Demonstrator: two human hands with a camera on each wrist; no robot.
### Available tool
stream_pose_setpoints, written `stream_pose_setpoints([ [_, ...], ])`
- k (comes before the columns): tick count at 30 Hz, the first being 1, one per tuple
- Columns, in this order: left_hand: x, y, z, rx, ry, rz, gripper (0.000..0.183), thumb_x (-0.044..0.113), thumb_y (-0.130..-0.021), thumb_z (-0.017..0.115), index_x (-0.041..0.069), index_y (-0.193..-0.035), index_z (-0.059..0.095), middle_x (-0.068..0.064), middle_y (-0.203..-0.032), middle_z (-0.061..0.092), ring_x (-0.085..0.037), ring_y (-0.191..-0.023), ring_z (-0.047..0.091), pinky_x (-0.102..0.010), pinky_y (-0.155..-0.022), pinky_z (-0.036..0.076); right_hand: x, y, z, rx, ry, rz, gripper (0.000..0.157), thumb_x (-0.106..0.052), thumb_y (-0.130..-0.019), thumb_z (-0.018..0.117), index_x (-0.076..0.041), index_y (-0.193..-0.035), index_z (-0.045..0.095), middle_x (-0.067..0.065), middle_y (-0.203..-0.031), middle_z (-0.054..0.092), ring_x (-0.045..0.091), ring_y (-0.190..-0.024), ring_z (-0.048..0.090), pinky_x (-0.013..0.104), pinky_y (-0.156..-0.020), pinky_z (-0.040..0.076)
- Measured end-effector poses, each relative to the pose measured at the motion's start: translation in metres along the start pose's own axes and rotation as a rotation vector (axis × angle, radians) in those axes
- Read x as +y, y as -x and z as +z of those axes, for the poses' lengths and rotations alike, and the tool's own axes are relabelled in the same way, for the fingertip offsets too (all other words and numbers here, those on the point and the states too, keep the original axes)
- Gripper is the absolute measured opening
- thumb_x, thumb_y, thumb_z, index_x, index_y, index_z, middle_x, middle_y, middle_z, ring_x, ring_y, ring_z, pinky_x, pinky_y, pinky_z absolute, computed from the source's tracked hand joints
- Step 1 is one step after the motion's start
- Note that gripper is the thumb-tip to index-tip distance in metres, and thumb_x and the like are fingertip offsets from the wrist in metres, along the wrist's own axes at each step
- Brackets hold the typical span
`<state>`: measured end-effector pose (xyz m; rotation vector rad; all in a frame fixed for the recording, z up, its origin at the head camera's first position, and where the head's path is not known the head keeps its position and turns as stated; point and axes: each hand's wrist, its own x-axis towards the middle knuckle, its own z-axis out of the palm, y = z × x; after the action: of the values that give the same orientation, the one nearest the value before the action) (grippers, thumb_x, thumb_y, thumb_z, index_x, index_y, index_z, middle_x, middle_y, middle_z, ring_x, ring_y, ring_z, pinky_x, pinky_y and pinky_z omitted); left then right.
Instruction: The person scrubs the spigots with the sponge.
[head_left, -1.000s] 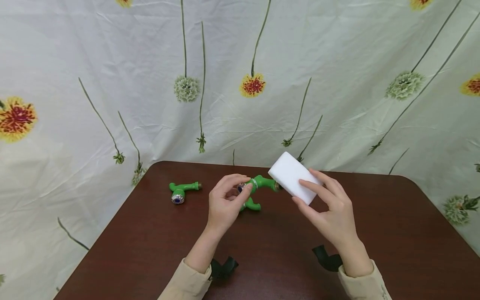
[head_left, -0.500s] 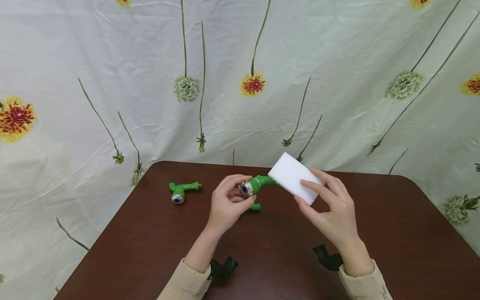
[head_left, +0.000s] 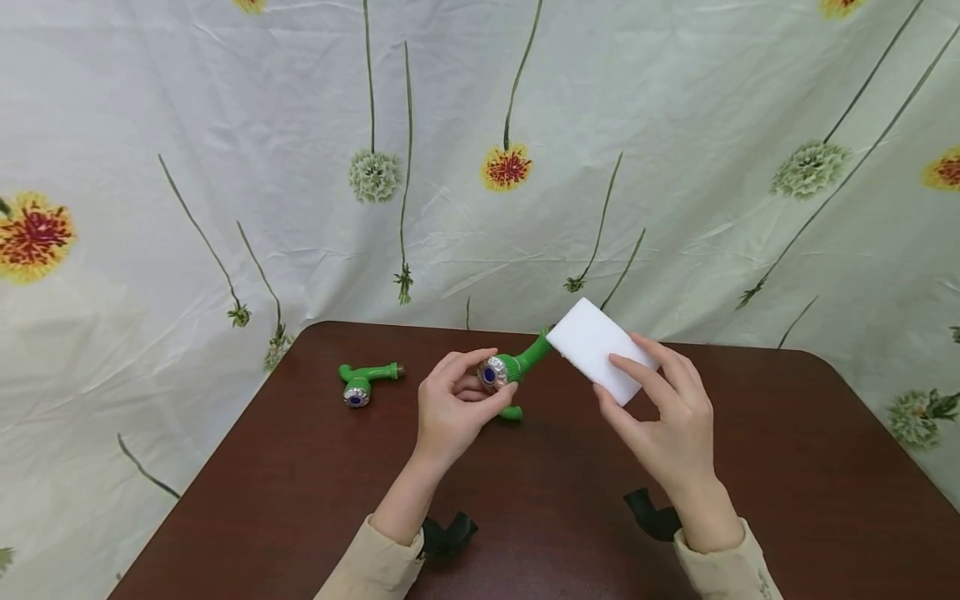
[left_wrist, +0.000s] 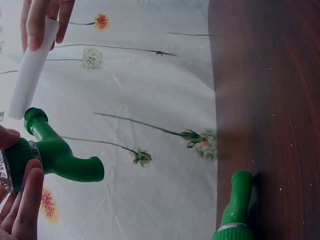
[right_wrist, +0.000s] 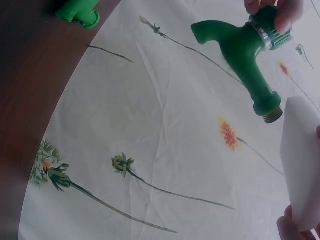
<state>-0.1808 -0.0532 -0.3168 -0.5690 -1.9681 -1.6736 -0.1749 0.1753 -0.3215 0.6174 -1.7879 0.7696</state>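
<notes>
Green tap steeper than before

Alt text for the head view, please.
A person's left hand grips a green tap by its knob, beside a white block in the right hand, above a brown table. A second tap lies at left, a third tap partly hidden; flowered cloth hangs behind.

A green tap is held aloft by its ribbed green collar in the left hand, its silvery knob with a blue centre facing the wearer. Its curved spout points down and its brass threaded end sits just beside a plain white rectangular block, which tilts, broad face showing, pinched between the right hand's thumb and fingers.
</notes>
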Motion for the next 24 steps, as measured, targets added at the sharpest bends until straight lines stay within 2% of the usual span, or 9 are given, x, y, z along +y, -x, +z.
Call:
stream_pose_setpoints([
  [4, -0.001, 0.001, 0.002, 0.004, -0.011, 0.041, 0.038, -0.008, -0.067, 0.079, -0.008, -0.103, 0.066, -0.016, -0.083, 0.057, -0.026, -0.065, 0.066, -0.032, -0.060, 0.057, -0.004, 0.001, 0.003, -0.042, -0.023, -0.039, 0.029, -0.031, -0.083, 0.066, -0.006, -0.094, 0.074, 0.017, -0.114, 0.063, 0.034, -0.097, 0.057, 0.023, -0.079, 0.044],
  [9, 0.000, 0.002, 0.004, -0.010, -0.024, 0.097, 0.038, -0.008, -0.065, 0.080, -0.009, -0.100, 0.066, -0.017, -0.083, 0.058, -0.029, -0.064, 0.065, -0.036, -0.059, 0.057, -0.007, 0.003, 0.007, -0.115, 0.000, -0.093, 0.028, -0.031, -0.085, 0.062, -0.007, -0.095, 0.073, 0.016, -0.113, 0.063, 0.033, -0.098, 0.057, 0.034, -0.074, 0.049],
  [17, 0.002, 0.003, 0.007, -0.031, -0.059, 0.143, 0.038, -0.008, -0.063, 0.081, -0.009, -0.098, 0.066, -0.018, -0.082, 0.058, -0.027, -0.061, 0.065, -0.036, -0.056, 0.057, -0.009, 0.004, 0.008, -0.130, 0.012, -0.082, 0.029, -0.031, -0.085, 0.062, -0.008, -0.097, 0.073, 0.014, -0.114, 0.062, 0.033, -0.098, 0.057, 0.038, -0.072, 0.050],
  [24, 0.003, 0.004, 0.008, -0.028, -0.087, 0.159, 0.038, -0.007, -0.062, 0.083, -0.009, -0.096, 0.066, -0.017, -0.081, 0.059, -0.026, -0.060, 0.064, -0.034, -0.056, 0.057, -0.011, 0.005, 0.007, -0.133, 0.079, -0.092, 0.029, -0.029, -0.086, 0.058, -0.006, -0.097, 0.072, 0.015, -0.115, 0.062, 0.035, -0.099, 0.056, 0.043, -0.071, 0.052],
])
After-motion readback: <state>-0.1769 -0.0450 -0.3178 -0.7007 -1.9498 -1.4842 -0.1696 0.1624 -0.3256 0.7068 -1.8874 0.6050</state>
